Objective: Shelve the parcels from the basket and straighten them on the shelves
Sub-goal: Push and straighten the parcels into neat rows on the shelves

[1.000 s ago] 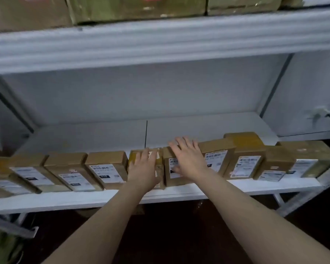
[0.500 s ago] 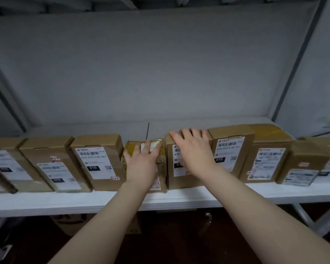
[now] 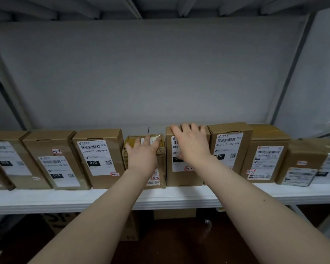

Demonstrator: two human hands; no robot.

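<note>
- Your left hand (image 3: 143, 155) and right hand (image 3: 191, 147) have stayed on the same two parcels since half a second ago.
- Just left of your left fingers stands a labelled box (image 3: 97, 159).
- Your left fingers, straight and slightly apart, press the taped parcel (image 3: 160, 184) on its front.
- Your right fingers lie spread over the top edge of the tall box (image 3: 187, 178).
- Both parcels stand side by side on the shelf (image 3: 179, 195).
</note>
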